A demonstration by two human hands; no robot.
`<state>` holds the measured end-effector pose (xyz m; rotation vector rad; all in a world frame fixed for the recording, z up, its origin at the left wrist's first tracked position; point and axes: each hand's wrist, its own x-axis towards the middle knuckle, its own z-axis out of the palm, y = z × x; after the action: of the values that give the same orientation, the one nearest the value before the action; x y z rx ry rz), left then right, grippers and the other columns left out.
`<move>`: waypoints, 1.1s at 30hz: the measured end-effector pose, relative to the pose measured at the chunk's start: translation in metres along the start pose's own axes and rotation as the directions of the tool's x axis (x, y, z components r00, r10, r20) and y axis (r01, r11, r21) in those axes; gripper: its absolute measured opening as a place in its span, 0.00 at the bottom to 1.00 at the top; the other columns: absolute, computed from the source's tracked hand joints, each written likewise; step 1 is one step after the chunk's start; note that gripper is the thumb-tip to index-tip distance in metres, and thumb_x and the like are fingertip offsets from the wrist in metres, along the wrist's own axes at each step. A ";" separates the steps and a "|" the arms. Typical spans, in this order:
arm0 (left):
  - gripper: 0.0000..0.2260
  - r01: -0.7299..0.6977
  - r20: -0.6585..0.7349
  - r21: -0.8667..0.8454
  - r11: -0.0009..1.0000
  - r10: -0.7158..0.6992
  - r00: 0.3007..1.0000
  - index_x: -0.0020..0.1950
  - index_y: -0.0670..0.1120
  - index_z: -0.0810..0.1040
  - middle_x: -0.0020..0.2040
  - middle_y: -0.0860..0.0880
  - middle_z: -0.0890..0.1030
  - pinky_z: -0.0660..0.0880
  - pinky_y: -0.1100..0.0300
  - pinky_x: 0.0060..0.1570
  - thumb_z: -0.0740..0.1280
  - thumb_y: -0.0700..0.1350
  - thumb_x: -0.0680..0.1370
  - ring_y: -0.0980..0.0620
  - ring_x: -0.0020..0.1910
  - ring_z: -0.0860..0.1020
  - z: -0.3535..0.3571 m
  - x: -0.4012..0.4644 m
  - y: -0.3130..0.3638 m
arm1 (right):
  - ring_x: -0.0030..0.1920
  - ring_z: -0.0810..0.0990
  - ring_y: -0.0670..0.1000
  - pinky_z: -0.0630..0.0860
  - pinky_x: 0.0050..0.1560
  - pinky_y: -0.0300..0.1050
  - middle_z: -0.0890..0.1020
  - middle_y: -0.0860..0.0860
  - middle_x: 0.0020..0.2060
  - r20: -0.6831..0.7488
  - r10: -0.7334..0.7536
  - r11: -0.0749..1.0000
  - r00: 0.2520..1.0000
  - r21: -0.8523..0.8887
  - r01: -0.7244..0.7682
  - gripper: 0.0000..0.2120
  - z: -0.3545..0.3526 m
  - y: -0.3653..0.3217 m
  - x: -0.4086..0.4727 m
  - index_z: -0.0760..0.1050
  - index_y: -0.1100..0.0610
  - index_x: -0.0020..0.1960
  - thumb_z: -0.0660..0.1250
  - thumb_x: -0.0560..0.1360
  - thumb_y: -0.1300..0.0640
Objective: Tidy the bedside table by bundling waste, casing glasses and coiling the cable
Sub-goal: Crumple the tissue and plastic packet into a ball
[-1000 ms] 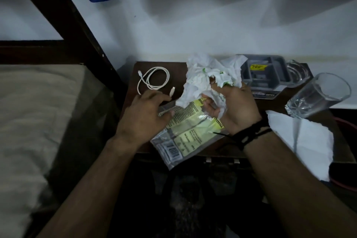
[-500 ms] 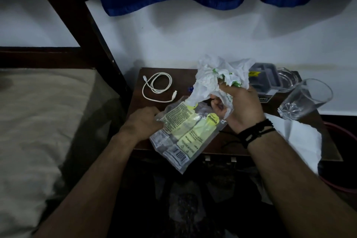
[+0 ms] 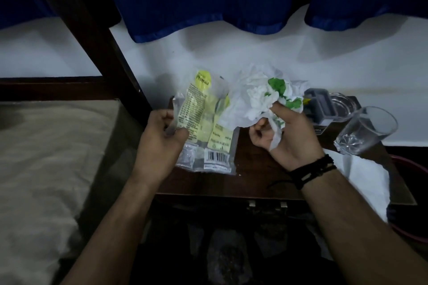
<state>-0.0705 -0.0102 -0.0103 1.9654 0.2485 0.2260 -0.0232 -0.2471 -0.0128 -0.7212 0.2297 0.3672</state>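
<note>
My left hand grips the left edge of a clear plastic packet with yellow panels and a barcode, holding it upright above the dark wooden bedside table. My right hand is closed on a crumpled wad of white paper with green print, held just right of the packet and touching it. The white cable is hidden behind the packet. No glasses or case can be made out.
A clear drinking glass stands at the table's right, a grey box and a clear dish behind it. A white tissue sheet drapes over the right front edge. The bed lies left.
My left hand has lifted the packet off the table and turned it upright. The wad in my right hand moved slightly right. The coiled cable is now covered by the packet.
</note>
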 end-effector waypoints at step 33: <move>0.08 0.466 0.277 -0.723 0.510 -0.404 0.872 0.56 0.52 0.81 0.41 0.53 0.87 0.82 0.49 0.39 0.64 0.44 0.81 0.55 0.35 0.86 0.065 0.019 0.013 | 0.47 0.76 0.50 0.75 0.49 0.50 0.81 0.46 0.47 -0.368 -0.221 0.917 0.903 -0.394 0.064 0.12 -0.022 0.001 0.021 0.79 0.42 0.56 0.67 0.79 0.59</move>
<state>-0.0335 -0.0672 -0.0234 0.9775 0.5008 -0.0814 -0.0065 -0.2564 -0.0366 -1.1880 0.5065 0.1101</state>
